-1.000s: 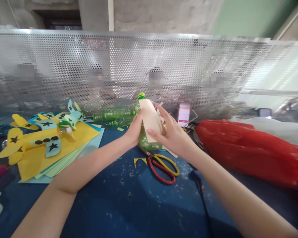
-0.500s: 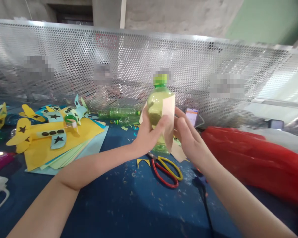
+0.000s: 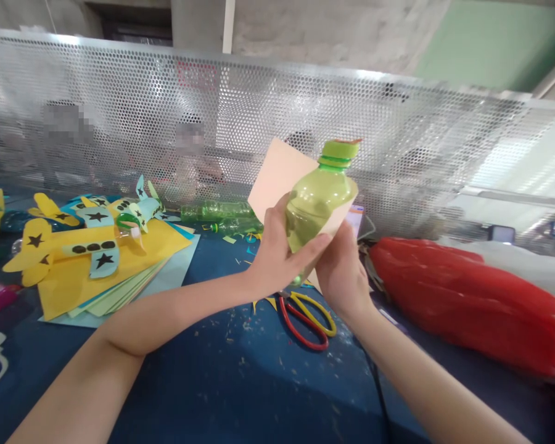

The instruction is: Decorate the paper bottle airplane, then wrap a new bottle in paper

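Note:
A green plastic bottle with a green cap is held up above the table, tilted to the right. My left hand is wrapped round its lower body, thumb across the front. A pale peach paper sheet lies against the back of the bottle. My right hand is closed under the bottle and grips the sheet's lower edge against it.
Red and yellow scissors lie on the blue table below my hands. Yellow and blue paper planes rest on stacked coloured sheets at the left. More green bottles lie by the perforated metal screen. A red bag fills the right.
The bottle went from lying low near the table to being lifted and tilted right. The paper has opened out behind it, and my right hand moved under the bottle.

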Motion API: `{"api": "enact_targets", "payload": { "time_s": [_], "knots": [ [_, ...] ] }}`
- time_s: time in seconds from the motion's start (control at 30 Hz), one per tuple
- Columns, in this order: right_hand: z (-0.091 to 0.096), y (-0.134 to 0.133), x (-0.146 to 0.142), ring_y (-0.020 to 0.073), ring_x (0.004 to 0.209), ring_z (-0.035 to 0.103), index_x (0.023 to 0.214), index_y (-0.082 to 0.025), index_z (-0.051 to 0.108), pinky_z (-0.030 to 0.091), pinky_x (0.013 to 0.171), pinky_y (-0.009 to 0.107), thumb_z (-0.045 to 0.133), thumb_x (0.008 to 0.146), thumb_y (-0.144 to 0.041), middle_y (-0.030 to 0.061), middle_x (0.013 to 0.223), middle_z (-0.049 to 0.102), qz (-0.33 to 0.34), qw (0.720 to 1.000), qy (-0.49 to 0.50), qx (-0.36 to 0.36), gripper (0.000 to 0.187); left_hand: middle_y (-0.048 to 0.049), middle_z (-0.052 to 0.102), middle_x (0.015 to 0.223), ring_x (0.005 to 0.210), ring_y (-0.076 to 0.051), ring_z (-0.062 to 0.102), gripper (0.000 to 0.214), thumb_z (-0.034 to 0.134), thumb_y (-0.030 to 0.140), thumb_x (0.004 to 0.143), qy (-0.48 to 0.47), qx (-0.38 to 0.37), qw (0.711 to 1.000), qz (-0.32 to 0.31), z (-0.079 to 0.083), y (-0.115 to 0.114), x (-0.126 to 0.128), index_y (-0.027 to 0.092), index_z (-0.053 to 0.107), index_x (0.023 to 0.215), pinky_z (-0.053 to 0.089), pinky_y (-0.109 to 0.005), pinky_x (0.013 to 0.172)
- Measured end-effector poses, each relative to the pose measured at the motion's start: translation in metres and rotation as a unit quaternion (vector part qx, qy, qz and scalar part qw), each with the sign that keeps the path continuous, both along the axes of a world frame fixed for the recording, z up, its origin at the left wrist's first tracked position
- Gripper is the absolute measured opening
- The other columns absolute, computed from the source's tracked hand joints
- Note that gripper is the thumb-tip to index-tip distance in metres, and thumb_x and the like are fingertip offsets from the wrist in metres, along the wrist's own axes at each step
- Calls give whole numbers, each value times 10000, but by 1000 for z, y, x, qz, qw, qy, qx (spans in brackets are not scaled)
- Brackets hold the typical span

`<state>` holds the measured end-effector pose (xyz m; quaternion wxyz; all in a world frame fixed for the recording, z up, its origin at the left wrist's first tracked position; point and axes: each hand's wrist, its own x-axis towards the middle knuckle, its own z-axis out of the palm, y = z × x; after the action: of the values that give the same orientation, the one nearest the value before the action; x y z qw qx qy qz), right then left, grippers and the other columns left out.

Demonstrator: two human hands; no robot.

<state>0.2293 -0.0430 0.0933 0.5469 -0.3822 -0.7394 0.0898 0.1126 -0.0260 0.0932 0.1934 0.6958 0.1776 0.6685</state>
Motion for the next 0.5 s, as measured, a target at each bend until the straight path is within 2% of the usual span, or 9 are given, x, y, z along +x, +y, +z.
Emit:
{"api": "enact_targets", "payload": {
  "time_s": [0.1,0.17,0.3,0.4,0.5],
  "knots": [
    [2,0,4,257,1397,367,1516,-325,217,318,1159,502,191,993,-517,52,1475,443,-25,999,23,-2,558,-112,448,1323,1248,-304,470,537,574,432,908,2,-6,1000,-22,0,1,0,299,300,1351,412,-522,1053],
    [2,-2,4,261,1365,408,1505,-310,256,322,1156,493,253,989,-512,69,1429,485,-38,999,10,13,554,-112,464,1315,1236,-298,486,496,554,432,918,4,-8,999,-35,0,2,0,290,327,1336,415,-513,1048],
    [-1,-4,2,263,1321,453,1469,-286,327,352,1132,504,199,991,-521,96,1360,534,-56,998,-1,10,548,-109,492,1295,1215,-308,503,490,578,441,898,7,0,1000,-22,-2,5,-3,288,368,1314,416,-515,1033],
    [-2,-4,0,261,1317,460,1426,-279,396,364,1124,497,194,981,-561,87,1353,544,-34,999,13,-14,564,-88,513,1256,1186,-310,518,512,615,451,869,5,11,1000,-3,-2,8,-4,317,379,1303,419,-528,1021],
    [-1,-6,-1,255,1327,453,1452,-277,360,361,1128,485,192,974,-586,85,1360,543,-20,999,21,-19,594,-93,517,1241,1189,-308,513,496,614,443,870,10,14,1000,-2,-1,7,-5,315,389,1293,415,-530,1030]
  ]
}}
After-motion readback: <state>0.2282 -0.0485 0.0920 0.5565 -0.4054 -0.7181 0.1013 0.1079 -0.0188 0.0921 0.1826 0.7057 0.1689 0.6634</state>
